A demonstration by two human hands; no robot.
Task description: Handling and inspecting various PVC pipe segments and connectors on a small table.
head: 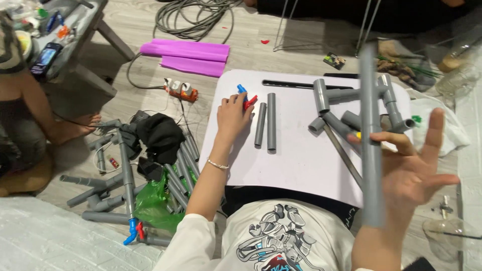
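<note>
Grey plastic pipe is everywhere in my view. My right hand [411,173] is raised close to the camera with the fingers spread wide, and a long upright grey pipe [370,135] stands across the palm side of it; only the thumb seems to press it, so the hold looks loose, and I cannot tell how firmly it is pinned. My left hand [232,114] lies flat on the white lap table [296,155], fingers curled over a small blue and red valve [245,98] near the table's far left edge. Just beside that hand, two short grey pipes [266,123] lie side by side, close together. Farther right on the table sits a joined cluster of pipes and elbow fittings [351,108].

What worries me is the long pipe. With the fingers splayed like this, I judge it could slip and drop onto the table, knocking the cluster of fittings apart or rolling the two short pipes off the near edge. The valve sits close to the rim, so a nudge from my left hand could push it to the floor, where a pile of more pipes [125,185], a green bag [153,200] and black cloth [160,135] would make it hard to find. A power strip [181,90] with its cable lies on the floor just left of the table.
</note>
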